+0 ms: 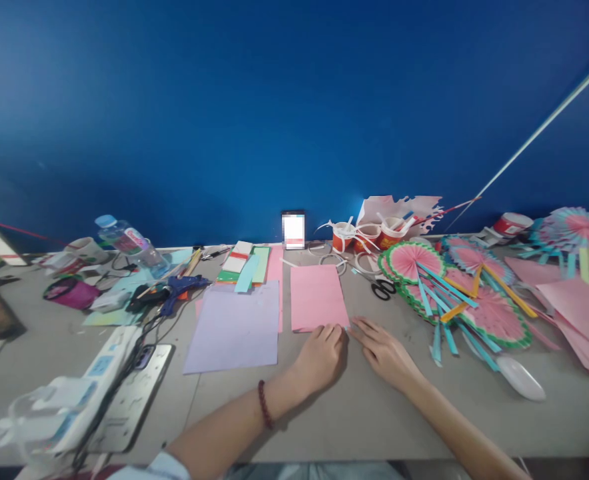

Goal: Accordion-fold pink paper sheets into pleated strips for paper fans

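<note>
A pink sheet of paper point(318, 299) lies flat on the table in front of me. My left hand point(324, 353) is closed at its near edge, the bent fingers on the paper by the right corner and the thumb hidden. Beside that corner rests my right hand point(382, 350), its fingers stretched out and low over the table. Those fingertips are at or just off the paper's corner; I cannot tell whether they touch it. Left of the pink sheet lies a lilac sheet of paper point(234, 330), partly over another pink sheet.
Pleated paper fans point(489, 307) with blue strips spread to the right, near black-handled scissors point(383, 289) and a white spoon-shaped piece point(522, 379). Red cups point(342, 237) line the wall. Leftward are a blue glue gun point(182, 287), a bottle point(133, 243), a phone point(133, 397) and a power strip point(97, 387).
</note>
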A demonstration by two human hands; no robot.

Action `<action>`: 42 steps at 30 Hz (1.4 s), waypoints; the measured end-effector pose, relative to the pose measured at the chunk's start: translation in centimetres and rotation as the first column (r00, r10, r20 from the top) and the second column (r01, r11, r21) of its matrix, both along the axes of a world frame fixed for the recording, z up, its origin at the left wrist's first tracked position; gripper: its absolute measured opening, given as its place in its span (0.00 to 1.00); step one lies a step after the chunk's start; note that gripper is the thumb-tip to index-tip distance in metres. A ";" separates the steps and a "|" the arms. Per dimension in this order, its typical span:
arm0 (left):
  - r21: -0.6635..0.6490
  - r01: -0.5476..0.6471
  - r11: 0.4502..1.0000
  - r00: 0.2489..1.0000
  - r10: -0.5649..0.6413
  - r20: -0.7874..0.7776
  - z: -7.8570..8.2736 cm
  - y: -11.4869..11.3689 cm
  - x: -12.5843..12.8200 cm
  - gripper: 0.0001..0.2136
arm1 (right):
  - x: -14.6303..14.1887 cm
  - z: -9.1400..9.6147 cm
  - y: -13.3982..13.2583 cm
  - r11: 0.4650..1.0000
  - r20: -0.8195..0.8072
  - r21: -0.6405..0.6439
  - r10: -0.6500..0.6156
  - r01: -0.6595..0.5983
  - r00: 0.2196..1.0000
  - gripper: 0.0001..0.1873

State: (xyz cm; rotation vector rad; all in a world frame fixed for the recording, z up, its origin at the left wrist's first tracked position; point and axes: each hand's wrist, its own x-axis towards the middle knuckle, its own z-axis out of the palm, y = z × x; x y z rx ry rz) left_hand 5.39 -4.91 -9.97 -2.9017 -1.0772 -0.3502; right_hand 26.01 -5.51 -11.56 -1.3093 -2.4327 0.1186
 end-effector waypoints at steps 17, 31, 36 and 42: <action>0.060 -0.080 0.995 0.996 0.078 0.044 -1.2 -0.6 0.0 0.18 | 0.0 0.8 0.6 0.996 0.059 -0.079 0.048 -0.044 0.997 0.30; -0.001 -0.063 0.998 0.998 0.063 0.022 -0.7 -0.4 -0.1 0.15 | -0.1 0.3 0.5 0.996 0.067 -0.017 0.087 -0.086 0.994 0.32; -0.003 -0.060 0.998 0.998 0.060 0.016 -0.6 -0.5 0.0 0.17 | -0.2 -0.1 0.1 0.998 0.077 0.051 0.032 -0.036 0.997 0.29; 0.006 -0.056 0.998 0.998 0.056 0.005 -0.5 -0.5 -0.1 0.16 | -0.3 -0.2 -0.2 0.991 0.042 0.124 -0.046 0.041 0.998 0.26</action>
